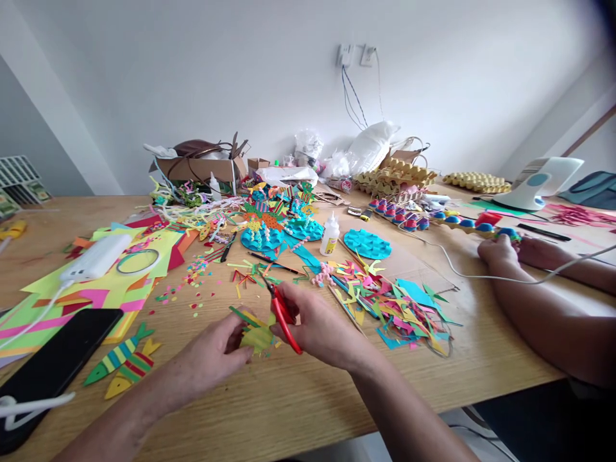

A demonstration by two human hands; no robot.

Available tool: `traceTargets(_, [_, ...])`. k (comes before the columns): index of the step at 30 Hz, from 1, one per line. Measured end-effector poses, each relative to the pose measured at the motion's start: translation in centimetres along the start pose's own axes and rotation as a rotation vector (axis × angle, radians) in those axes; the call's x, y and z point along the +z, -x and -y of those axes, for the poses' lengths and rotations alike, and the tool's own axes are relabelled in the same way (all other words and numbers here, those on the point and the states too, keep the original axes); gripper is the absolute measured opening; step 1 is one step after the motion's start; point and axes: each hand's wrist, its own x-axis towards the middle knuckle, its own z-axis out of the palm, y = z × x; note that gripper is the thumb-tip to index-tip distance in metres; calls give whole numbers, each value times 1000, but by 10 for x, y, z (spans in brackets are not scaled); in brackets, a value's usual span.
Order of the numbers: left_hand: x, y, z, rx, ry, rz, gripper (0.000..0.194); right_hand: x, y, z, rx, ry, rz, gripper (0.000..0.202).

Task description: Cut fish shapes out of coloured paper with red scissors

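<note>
My left hand [224, 350] pinches a yellow-green striped paper piece [258, 337] just above the table, with a green and yellow strip across its top. Wrapped round red-handled scissors [285, 324] with dark tips, my right hand [312, 324] is close beside that paper. The scissors point up and away, and fingers partly cover their handles. Two striped paper fish [118, 356] lie left of my left hand. Colourful paper scraps [409, 308] spread to the right of my right hand. Beyond my hands stands a glue bottle [330, 237].
Blue egg-carton pieces [368, 244] and decorated paper fish [264, 218] sit mid-table. At left are coloured sheets [38, 314], a white power strip [96, 256] and a black phone [58, 359]. Another person's hands [500, 250] hold a painted carton strip [462, 223] at right; a white cable [481, 277] crosses there.
</note>
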Motion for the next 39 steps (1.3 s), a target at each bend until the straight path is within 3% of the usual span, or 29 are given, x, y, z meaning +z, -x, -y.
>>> traceTargets(3, [-1, 5, -7, -39, 54, 39, 17, 3, 1, -8, 36, -269, -87, 17])
traceTargets(7, [4, 15, -11, -52, 250, -95, 23, 14, 5, -13, 51, -653, -247, 22])
traceTargets(11, [19, 19, -2, -52, 502, -189, 22, 31, 9, -8, 112, -883, -403, 24])
traceTargets(14, [33, 17, 2, 7, 540, -245, 19, 42, 10, -4, 116, -1001, -492, 25])
traceTargets(19, [46, 13, -2, 34, 593, -300, 15, 55, 11, -5, 116, -1058, -534, 27])
traceTargets(24, [43, 9, -5, 31, 508, -341, 15, 52, 14, -6, 143, -1001, -499, 26])
traceTargets(31, [37, 11, -10, 66, 391, -323, 15, 44, 14, -2, 169, -773, -449, 18])
traceTargets(39, [38, 12, -9, 11, 399, -263, 18, 54, 14, -2, 141, -781, -442, 18])
